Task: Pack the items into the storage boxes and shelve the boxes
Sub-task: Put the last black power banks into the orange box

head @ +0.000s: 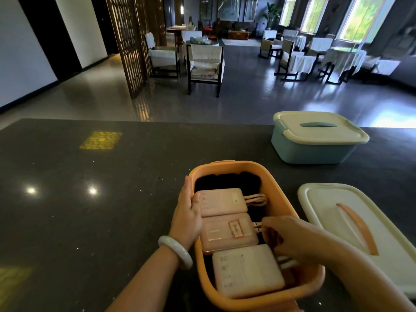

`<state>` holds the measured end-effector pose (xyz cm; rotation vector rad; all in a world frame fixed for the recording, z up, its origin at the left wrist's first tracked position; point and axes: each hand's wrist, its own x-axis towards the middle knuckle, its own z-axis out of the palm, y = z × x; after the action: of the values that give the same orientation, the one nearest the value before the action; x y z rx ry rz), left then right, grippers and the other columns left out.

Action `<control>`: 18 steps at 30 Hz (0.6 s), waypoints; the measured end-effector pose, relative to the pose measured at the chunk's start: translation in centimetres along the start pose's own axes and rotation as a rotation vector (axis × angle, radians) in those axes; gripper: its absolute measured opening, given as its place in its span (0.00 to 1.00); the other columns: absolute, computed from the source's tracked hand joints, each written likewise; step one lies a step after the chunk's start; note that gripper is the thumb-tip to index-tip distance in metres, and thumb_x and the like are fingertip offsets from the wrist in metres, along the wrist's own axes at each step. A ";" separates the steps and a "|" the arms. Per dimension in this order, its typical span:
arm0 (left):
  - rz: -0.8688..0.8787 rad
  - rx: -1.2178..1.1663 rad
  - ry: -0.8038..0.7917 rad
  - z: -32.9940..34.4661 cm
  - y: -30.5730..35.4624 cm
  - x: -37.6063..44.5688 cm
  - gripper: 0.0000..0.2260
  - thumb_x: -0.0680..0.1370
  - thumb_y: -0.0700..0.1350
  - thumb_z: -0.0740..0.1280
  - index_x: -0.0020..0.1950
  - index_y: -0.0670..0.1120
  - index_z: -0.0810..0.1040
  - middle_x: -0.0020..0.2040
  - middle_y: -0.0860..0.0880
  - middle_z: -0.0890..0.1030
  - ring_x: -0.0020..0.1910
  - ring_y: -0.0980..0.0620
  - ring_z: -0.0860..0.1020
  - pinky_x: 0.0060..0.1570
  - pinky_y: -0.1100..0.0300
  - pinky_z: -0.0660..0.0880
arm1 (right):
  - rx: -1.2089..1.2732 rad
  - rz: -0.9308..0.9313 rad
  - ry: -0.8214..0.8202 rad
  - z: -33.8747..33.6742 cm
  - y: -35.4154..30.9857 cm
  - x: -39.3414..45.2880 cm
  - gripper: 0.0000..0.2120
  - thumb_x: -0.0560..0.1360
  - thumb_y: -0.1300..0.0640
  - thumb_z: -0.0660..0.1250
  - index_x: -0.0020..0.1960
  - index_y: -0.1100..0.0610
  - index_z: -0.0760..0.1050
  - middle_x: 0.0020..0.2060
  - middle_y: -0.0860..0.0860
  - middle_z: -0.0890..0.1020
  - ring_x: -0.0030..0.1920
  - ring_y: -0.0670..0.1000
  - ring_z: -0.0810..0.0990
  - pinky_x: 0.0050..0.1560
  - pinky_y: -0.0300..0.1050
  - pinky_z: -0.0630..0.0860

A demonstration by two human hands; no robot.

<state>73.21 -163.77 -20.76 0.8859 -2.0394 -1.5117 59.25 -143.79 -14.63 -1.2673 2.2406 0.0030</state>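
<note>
Head view: orange box [281,199] between grips.

Restaurant hall: cloth-draped tables [344,58], chairs [206,64]

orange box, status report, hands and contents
Left hand grips orange box rim. Right hand inside, on cables. Three power banks packed. Lid off, alongside.

Middle power bank [228,233]: faint pale lettering and an orange-outlined sticker, both too blurred to read;
Near power bank [247,270]: small grey marks, illegible;
Far power bank [222,201]: faint marks, illegible
</note>
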 end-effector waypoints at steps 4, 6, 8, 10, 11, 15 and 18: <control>-0.005 0.023 0.005 0.0 0.1 0.0 0.25 0.83 0.50 0.52 0.78 0.58 0.47 0.77 0.56 0.56 0.62 0.68 0.58 0.52 0.80 0.59 | 0.030 -0.011 0.011 -0.3 0.0 -0.3 0.14 0.74 0.54 0.69 0.55 0.41 0.70 0.46 0.42 0.76 0.42 0.40 0.78 0.33 0.32 0.72; -0.007 0.046 0.017 0.0 0.0 0.0 0.25 0.84 0.49 0.52 0.78 0.57 0.47 0.77 0.55 0.56 0.62 0.69 0.63 0.46 0.84 0.61 | 0.024 -0.020 0.024 -0.2 0.0 -0.3 0.13 0.74 0.53 0.69 0.54 0.41 0.70 0.45 0.43 0.76 0.42 0.41 0.78 0.33 0.32 0.71; -0.007 0.073 0.031 0.0 0.0 0.0 0.25 0.84 0.49 0.52 0.78 0.58 0.47 0.78 0.54 0.56 0.67 0.64 0.63 0.48 0.83 0.61 | 0.028 -0.031 0.018 -0.1 0.1 -0.3 0.12 0.74 0.53 0.68 0.53 0.41 0.70 0.45 0.43 0.76 0.41 0.40 0.78 0.33 0.31 0.71; -0.009 0.084 0.031 0.1 0.0 0.1 0.25 0.83 0.50 0.53 0.78 0.58 0.47 0.77 0.54 0.57 0.66 0.63 0.62 0.44 0.85 0.62 | 0.041 -0.026 0.009 -0.1 0.2 -0.1 0.12 0.75 0.53 0.68 0.54 0.42 0.70 0.45 0.42 0.76 0.41 0.40 0.78 0.32 0.30 0.71; -0.012 0.089 0.031 0.1 0.0 0.1 0.25 0.83 0.50 0.53 0.78 0.58 0.47 0.77 0.54 0.58 0.64 0.64 0.61 0.42 0.86 0.61 | 0.057 -0.021 0.012 -0.2 0.3 0.0 0.11 0.75 0.53 0.68 0.53 0.41 0.70 0.45 0.42 0.76 0.41 0.40 0.78 0.31 0.29 0.71; -0.006 0.165 0.045 0.0 0.6 -0.1 0.25 0.83 0.51 0.53 0.78 0.57 0.48 0.77 0.54 0.58 0.65 0.65 0.59 0.51 0.83 0.60 | 0.114 -0.036 0.111 -0.6 0.6 0.4 0.12 0.75 0.53 0.69 0.48 0.38 0.68 0.45 0.42 0.77 0.42 0.40 0.79 0.36 0.32 0.75; 0.015 0.289 0.034 0.0 1.4 -0.3 0.25 0.83 0.52 0.54 0.78 0.58 0.48 0.77 0.54 0.58 0.63 0.68 0.64 0.54 0.77 0.61 | 0.158 -0.070 0.223 -1.1 1.2 0.9 0.13 0.74 0.52 0.69 0.46 0.37 0.67 0.44 0.40 0.77 0.43 0.37 0.78 0.36 0.31 0.74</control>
<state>73.08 -163.23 -19.40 0.9926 -2.2700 -1.2030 57.42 -144.15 -14.46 -1.3128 2.3272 -0.3505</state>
